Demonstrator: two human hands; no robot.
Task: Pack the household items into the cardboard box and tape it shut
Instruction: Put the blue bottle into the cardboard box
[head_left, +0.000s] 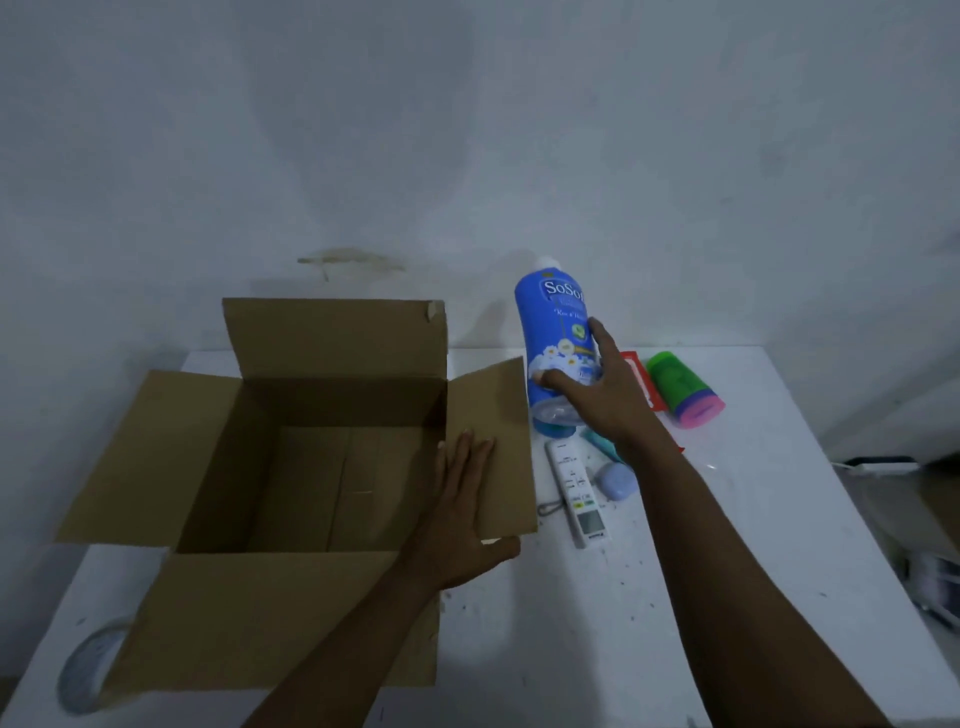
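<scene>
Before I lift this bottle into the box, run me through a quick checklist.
1. cardboard box flaps folded out: ok.
2. Box floor bare: ok.
3. left hand pressing the right flap flat: ok.
4. right hand wrapped round the blue bottle: ok.
5. bottle cap tight: cannot tell.
6. tape roll by the box's near left corner: ok.

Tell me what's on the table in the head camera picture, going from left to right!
Grey roll of tape → open brown cardboard box → blue plastic bottle with a white cap → green plastic cup with a pink end, lying on its side.
</scene>
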